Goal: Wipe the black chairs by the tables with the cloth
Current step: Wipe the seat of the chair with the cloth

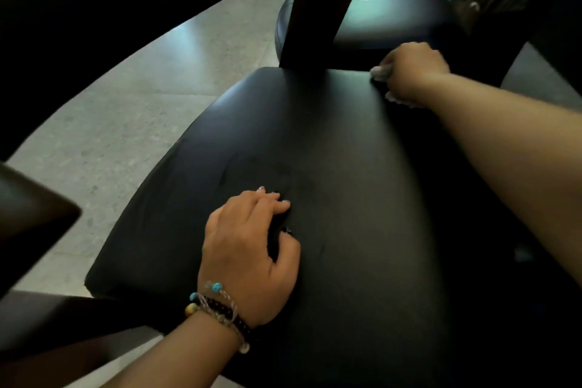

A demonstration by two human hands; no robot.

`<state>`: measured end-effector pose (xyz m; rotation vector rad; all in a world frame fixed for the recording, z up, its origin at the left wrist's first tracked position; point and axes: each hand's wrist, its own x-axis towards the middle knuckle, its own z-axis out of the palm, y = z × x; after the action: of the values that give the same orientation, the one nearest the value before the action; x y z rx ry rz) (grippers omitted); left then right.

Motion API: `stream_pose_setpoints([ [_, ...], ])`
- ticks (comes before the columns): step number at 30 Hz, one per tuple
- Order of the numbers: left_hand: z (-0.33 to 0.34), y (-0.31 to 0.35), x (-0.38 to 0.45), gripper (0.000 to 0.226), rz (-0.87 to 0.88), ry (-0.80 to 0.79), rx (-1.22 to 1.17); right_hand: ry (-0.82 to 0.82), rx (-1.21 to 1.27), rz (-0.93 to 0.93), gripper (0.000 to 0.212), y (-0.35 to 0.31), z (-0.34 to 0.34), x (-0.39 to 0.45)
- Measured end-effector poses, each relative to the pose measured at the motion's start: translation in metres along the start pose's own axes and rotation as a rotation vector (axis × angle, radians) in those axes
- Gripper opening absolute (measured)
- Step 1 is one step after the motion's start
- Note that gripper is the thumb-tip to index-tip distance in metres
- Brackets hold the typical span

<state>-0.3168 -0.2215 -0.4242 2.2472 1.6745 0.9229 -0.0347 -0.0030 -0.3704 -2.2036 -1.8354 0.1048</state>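
A black padded chair seat [330, 151] fills the middle of the view. My right hand [412, 72] is at the seat's far right corner and grips a pale cloth [379, 72], which is bunched and mostly hidden under the fingers. My left hand [248, 249], with beaded bracelets on the wrist, rests on the near part of the seat with its fingers loosely bent and the fingertips touching the padding. A second black chair seat [378, 16] stands just beyond.
A dark wooden table leg [315, 6] rises at the far edge of the near seat. Dark wood furniture [34, 211] juts in at the left. Pale speckled floor tiles [141, 98] lie to the left. More dark furniture [510, 41] stands at the right.
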Motion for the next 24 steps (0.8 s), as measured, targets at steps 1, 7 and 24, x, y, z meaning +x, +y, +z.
stream_pose_setpoints([
  [1, -0.001, 0.000, 0.000, 0.038, 0.000, -0.004, 0.001, 0.017, -0.006, 0.051, 0.030, 0.015, -0.005, -0.005],
  [7, -0.002, 0.000, 0.000, 0.035, -0.007, -0.022, 0.017, -0.056, 0.309, 0.168, 0.027, 0.033, -0.036, -0.073],
  [24, -0.003, 0.002, -0.004, 0.044, 0.049, -0.049, 0.086, 0.008, 0.317, 0.007, 0.044, 0.045, -0.024, -0.170],
])
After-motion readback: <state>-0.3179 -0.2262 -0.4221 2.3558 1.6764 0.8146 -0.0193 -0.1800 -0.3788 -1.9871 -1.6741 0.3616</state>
